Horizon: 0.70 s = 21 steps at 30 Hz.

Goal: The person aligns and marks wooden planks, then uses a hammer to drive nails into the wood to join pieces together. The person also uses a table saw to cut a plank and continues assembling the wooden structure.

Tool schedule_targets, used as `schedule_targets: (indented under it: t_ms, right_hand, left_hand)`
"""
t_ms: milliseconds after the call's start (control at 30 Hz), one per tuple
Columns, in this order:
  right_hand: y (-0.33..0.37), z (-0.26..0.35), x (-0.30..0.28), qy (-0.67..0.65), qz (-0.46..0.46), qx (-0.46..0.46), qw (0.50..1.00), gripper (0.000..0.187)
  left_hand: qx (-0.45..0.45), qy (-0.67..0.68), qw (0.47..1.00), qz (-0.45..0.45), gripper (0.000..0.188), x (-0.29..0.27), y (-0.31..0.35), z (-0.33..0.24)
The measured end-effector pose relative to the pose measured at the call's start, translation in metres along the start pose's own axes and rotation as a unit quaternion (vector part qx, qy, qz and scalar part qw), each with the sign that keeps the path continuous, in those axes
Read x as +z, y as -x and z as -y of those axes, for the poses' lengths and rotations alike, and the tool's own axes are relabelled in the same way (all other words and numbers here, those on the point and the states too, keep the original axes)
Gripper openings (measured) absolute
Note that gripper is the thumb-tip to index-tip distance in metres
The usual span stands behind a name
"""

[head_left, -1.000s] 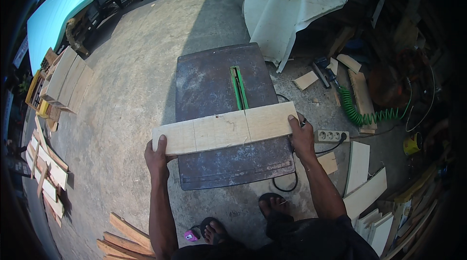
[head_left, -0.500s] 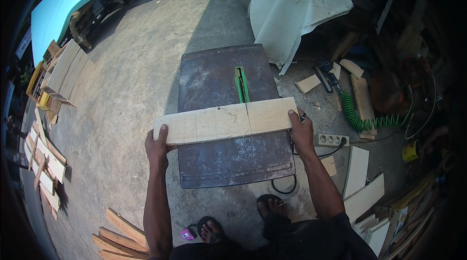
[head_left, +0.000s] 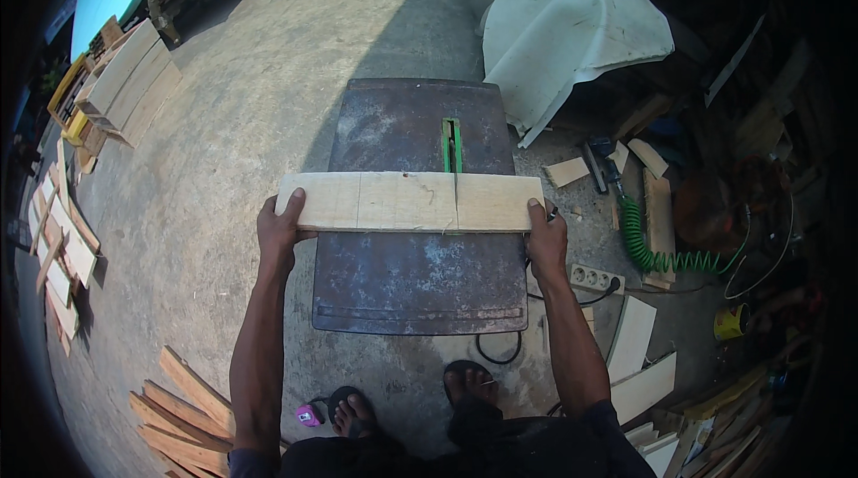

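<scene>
A pale wooden board [head_left: 407, 202] lies crosswise on the dark, worn top of a table saw [head_left: 420, 280]. My left hand [head_left: 280, 223] grips its left end, thumb on top and fingers underneath. At the other end my right hand [head_left: 545, 232] holds it the same way, with a small dark pen-like thing [head_left: 552, 213] among its fingers. Two thin lines cross the board. The right one meets the green-edged blade slot [head_left: 452, 146]; whether it is a mark or a cut, I cannot tell. The board hides the near part of the slot.
A power strip [head_left: 594, 280] and a coiled green hose [head_left: 636, 237] lie at the right among board offcuts [head_left: 645, 384]. A pink tape measure [head_left: 308, 415] is by my feet. Wooden strips [head_left: 183, 406] lie at lower left, a wooden crate [head_left: 130, 85] farther off. A white sheet [head_left: 576, 40] hangs beyond the saw.
The board has moved a little away from me over the saw top and now lies straighter across it, covering more of the slot. Both hands have kept their grip. The whole view has shifted slightly.
</scene>
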State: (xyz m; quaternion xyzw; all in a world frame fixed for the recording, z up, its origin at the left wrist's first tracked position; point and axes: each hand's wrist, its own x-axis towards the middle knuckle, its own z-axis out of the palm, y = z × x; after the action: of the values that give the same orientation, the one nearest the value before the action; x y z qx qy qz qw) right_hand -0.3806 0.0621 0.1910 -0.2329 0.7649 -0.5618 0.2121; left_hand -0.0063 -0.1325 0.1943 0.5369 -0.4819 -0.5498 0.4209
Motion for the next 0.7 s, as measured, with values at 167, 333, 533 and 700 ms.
schedule_targets:
  t_ms: [167,333,533,700]
  right_hand:
    - [-0.002,0.013,0.001,0.029,0.033,0.054,0.998,0.05]
    - [-0.01,0.016,0.004,0.04,0.031,0.062,0.997,0.051]
    - [-0.039,0.013,0.021,0.01,0.01,0.004,1.0,0.049]
    - [-0.034,-0.018,-0.026,-0.117,-0.012,0.098,0.988,0.035]
  left_hand:
    - [-0.002,-0.001,1.0,-0.002,0.068,0.003,-0.009,0.0]
    - [0.011,0.028,0.999,-0.015,0.066,0.007,-0.021,0.007]
    - [0.026,0.032,0.999,-0.019,0.066,0.012,-0.046,0.011]
    - [0.015,0.001,1.0,-0.02,0.067,-0.013,-0.035,-0.007]
